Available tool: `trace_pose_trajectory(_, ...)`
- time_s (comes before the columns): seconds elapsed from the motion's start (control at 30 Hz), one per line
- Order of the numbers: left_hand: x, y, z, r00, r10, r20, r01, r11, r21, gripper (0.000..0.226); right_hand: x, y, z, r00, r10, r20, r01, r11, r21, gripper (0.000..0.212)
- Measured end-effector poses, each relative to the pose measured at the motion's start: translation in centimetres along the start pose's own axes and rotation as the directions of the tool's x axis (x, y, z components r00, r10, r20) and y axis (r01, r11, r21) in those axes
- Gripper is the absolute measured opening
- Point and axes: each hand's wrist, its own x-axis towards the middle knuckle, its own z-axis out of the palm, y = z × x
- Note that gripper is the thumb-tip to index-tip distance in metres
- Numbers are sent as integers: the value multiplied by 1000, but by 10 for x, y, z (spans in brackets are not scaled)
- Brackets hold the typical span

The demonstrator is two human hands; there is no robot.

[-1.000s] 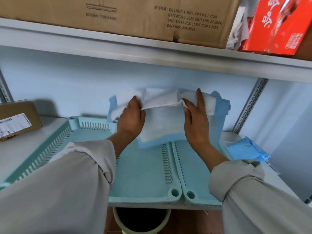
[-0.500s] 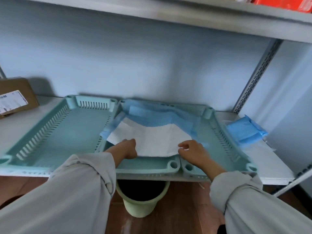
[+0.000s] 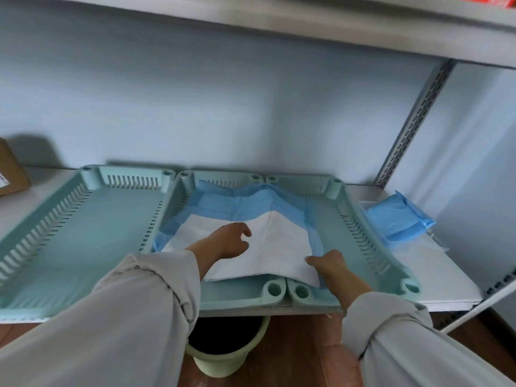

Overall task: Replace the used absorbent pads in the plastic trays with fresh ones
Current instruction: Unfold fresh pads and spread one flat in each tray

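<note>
The absorbent pad (image 3: 273, 241), white quilted face with a blue plastic border, lies creased across two slotted teal plastic trays (image 3: 371, 233). The right hand (image 3: 331, 262) pinches its near corner; the left hand (image 3: 230, 241) apparently rests loose-fingered on top.

Left tray (image 3: 69, 247) open and bare inside, slotted walls fencing its sides. Middle tray (image 3: 243, 296) and right tray (image 3: 371, 233) bridged by a blue-edged white pad (image 3: 268, 247), part unfolded, draped over the shared rims, with both forearms across the near edge. Overhead, reach capped by the upper shelf (image 3: 307, 18). Right end of the lower shelf (image 3: 435, 277) crowded by folded blue pads (image 3: 396, 219) and a slotted upright (image 3: 413, 121); cardboard box (image 3: 11, 171) at far left. Beneath, green bin (image 3: 223, 356) with open mouth.
</note>
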Motion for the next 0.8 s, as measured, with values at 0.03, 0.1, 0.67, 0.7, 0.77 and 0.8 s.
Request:
trace_pose_trajectory(0.03, 2, 5, 2, 1000, -6, 8, 6, 1000, -8, 37, 4, 0, 0, 1000, 21, -7, -21, 998, 63, 49)
trace_pose_trajectory(0.1, 6, 14, 5, 997, -65, 28, 65, 998, -14, 28, 6, -5, -1, 999, 35, 24, -40, 968, 248, 39)
trace_pose_trajectory(0.67, -28, 8, 10, 904, -299, 305, 407, 820, -403, 65, -56, -25, -11, 763, -15, 647, 288, 903, -319, 20)
trace_pose_trajectory(0.7, -28, 10, 10, 914, -294, 281, 383, 853, -354, 62, -59, -29, -10, 737, 24, 676, 304, 881, -363, 25)
trace_pose_trajectory(0.77, -28, 12, 8, 925, -282, 254, 354, 881, -312, 57, -61, -33, -9, 752, 13, 660, 291, 891, -349, 36)
trace_pose_trajectory(0.8, -29, 12, 7, 931, -269, 245, 339, 886, -315, 54, -59, -33, -8, 798, -49, 600, 268, 921, -281, 41)
